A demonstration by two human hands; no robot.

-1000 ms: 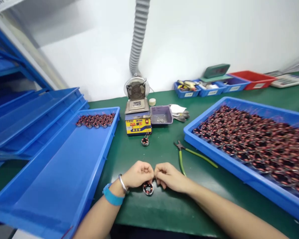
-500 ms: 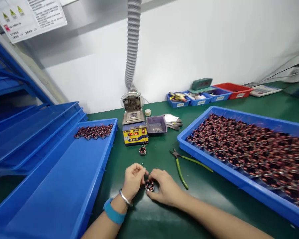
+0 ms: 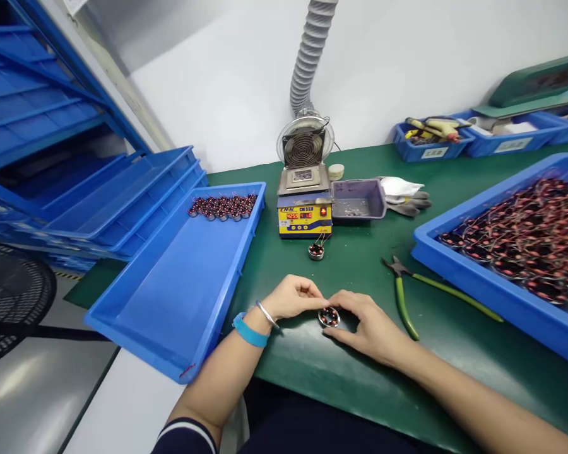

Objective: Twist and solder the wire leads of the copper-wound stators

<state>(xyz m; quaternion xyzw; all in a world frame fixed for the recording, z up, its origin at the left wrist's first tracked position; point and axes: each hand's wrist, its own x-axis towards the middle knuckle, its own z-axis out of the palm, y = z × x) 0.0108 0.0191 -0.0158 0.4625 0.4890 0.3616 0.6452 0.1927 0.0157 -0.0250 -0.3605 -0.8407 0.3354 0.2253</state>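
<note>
A small round motor stator (image 3: pixel 329 317) with dark red copper windings around a metal ring lay flat on the green bench (image 3: pixel 312 366), its open face turned up. It sat between the left hand (image 3: pixel 291 297) and the right hand (image 3: pixel 366 325), whose fingertips touched its rim on either side. Thin wire leads could not be made out.

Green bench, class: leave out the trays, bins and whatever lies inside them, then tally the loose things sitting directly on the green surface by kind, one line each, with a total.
Wound coils: 2, one between the hands, one near the yellow unit
Green-handled pliers: 1
Yellow solder unit: 1
Gloves, a pile: 1
Small white pot: 1
Total: 6
</note>
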